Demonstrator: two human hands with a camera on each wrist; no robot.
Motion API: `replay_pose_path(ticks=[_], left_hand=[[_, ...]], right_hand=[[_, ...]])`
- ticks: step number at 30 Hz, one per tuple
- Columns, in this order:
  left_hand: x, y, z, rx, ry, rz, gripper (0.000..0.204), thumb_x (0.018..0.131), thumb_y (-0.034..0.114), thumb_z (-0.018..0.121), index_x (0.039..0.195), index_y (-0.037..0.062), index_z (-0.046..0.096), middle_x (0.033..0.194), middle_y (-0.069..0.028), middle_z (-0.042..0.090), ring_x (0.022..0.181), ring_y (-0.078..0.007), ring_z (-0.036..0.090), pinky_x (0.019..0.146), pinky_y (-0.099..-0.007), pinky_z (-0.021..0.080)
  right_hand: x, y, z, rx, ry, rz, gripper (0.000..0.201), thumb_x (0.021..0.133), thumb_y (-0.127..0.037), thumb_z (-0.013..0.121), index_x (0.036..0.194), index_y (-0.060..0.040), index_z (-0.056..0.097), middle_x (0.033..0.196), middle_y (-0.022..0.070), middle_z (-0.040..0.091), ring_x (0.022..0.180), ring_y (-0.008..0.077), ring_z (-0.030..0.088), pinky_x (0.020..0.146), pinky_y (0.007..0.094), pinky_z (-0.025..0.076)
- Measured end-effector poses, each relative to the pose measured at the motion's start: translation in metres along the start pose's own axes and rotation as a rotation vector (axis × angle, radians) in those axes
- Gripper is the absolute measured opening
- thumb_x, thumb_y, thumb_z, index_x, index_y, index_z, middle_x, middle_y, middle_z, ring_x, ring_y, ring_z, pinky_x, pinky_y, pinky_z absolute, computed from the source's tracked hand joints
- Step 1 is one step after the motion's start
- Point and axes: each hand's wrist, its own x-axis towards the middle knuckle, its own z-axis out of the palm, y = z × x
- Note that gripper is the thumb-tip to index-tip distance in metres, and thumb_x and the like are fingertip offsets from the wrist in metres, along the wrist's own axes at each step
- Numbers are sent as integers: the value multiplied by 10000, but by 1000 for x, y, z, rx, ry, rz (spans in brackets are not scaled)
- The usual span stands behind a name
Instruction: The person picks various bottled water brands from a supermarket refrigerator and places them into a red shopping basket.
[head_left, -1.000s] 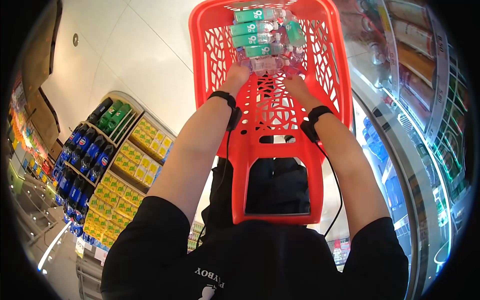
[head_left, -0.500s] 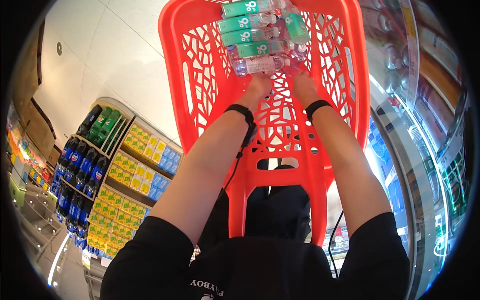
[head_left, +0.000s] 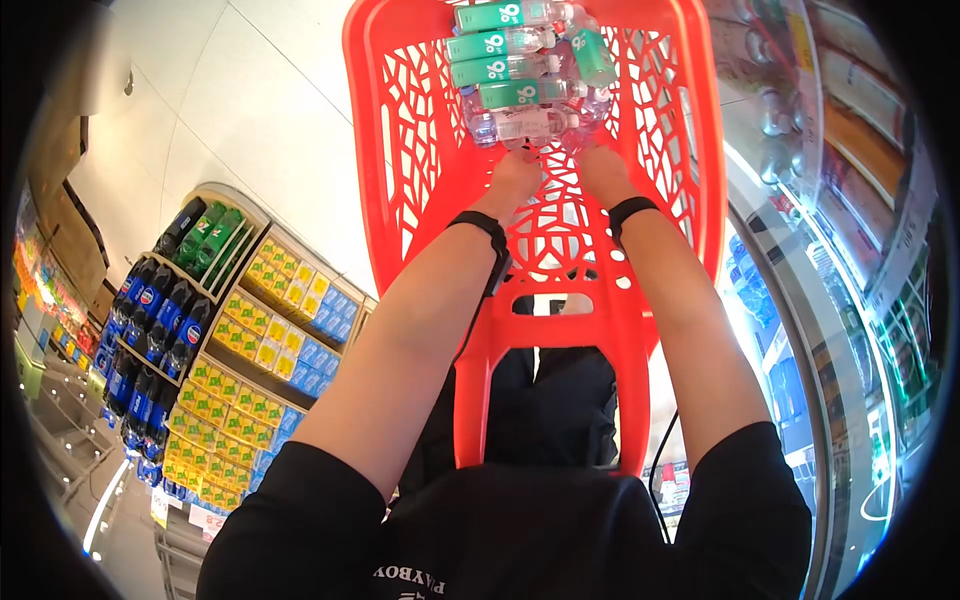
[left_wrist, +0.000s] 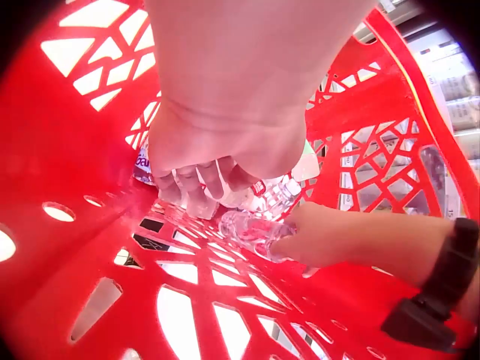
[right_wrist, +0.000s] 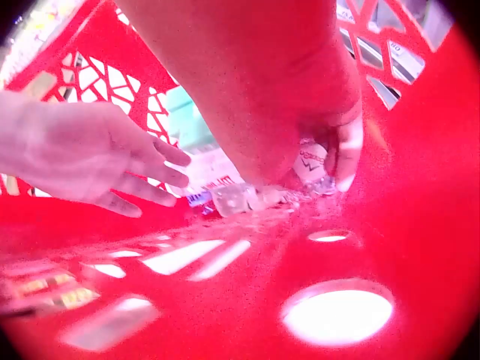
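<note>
both hands reach into the red shopping basket (head_left: 420, 150), where a stack of small water bottles with green labels (head_left: 520, 60) lies at its far end. the left hand (head_left: 515, 172) has its fingers (left_wrist: 196, 180) spread and lightly bent against the nearest clear bottle (head_left: 520, 127), its grip closed on nothing. the right hand (head_left: 598, 165) pinches another clear bottle (right_wrist: 313, 166) between thumb and fingers, low against the basket wall. soda and juice shelves (head_left: 215, 330) stand to the left.

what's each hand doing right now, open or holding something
Left hand: open, fingers straight, beside the clear plastic bottles in the red plastic basket.
Right hand: fingers curled round a clear plastic bottle.
</note>
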Motion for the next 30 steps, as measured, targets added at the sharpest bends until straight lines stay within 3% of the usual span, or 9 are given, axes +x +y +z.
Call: replay_pose_path(ticks=[3, 6, 9, 13, 15, 20, 24, 29, 30], left_hand=[[-5, 4, -1, -189, -120, 48, 548, 817, 88, 645, 1361, 44, 591, 1251, -244, 673, 1183, -366, 660, 939, -434, 553], [-29, 35, -21, 401, -28, 593, 809, 704, 125, 798, 1461, 88, 512, 1383, -244, 597, 1274, -418, 588, 1043, -439, 510], [-82, 91, -52, 382, -216, 898, 912, 650, 195, 858, 1482, 106, 496, 1393, -215, 599, 1302, -421, 559, 1108, -459, 463], [-189, 163, -91, 384, -268, 780, 779, 642, 227, 872, 1344, 57, 580, 1123, -162, 728, 1061, -385, 698, 927, -441, 561], [-242, 190, -94, 139, -223, 882, 608, 682, 184, 867, 1211, 30, 611, 947, -96, 723, 902, -218, 726, 793, -351, 564], [-403, 257, -102, -16, -368, 793, 527, 695, 113, 812, 1167, 14, 599, 955, -44, 676, 869, -144, 660, 799, -332, 545], [-512, 280, -89, -366, -684, 653, 496, 678, 77, 772, 1138, 32, 591, 979, -72, 656, 892, -193, 670, 805, -373, 557], [-615, 300, -39, -724, -1805, 456, 601, 687, 235, 866, 1145, -24, 577, 860, -107, 636, 736, -214, 664, 740, -391, 574], [-636, 305, -34, -703, -1820, 449, 601, 687, 235, 866, 1145, -24, 577, 860, -107, 636, 736, -214, 664, 740, -391, 574]], right_hand=[[-50, -1, -82, 305, -115, -94, 200, 868, -143, 622, 967, -20, 745, 1047, 234, 734, 1021, 378, 720, 854, 488, 590], [-101, -5, -155, 310, -190, -99, 258, 836, -243, 699, 1025, -77, 756, 1030, 199, 743, 987, 349, 729, 850, 482, 588], [-157, 5, -224, 284, -206, -157, 342, 831, -273, 699, 1072, -34, 746, 1035, 241, 734, 1006, 382, 714, 856, 475, 579], [-255, 43, -306, 565, -10, -237, 381, 853, -268, 673, 1065, 42, 740, 970, 273, 726, 945, 408, 711, 839, 450, 564], [-313, 57, -334, 737, 174, -303, 359, 871, -261, 668, 1048, 42, 747, 940, 251, 737, 896, 383, 728, 819, 430, 564], [-461, 76, -383, 1112, 414, -327, 266, 940, -230, 703, 1060, 3, 751, 892, 100, 715, 874, 127, 658, 789, 300, 514], [-556, 71, -387, 1598, 423, -638, 343, 978, -229, 670, 1221, 12, 697, 1078, 82, 704, 1054, 130, 619, 935, 288, 473], [-667, 68, -394, 1956, 350, -1040, 256, 968, -251, 555, 960, 1, 601, 885, 157, 645, 845, 274, 703, 742, 367, 588], [-691, 70, -393, 1957, 377, -1036, 256, 968, -251, 555, 960, 1, 601, 885, 157, 645, 845, 274, 703, 742, 367, 588]])
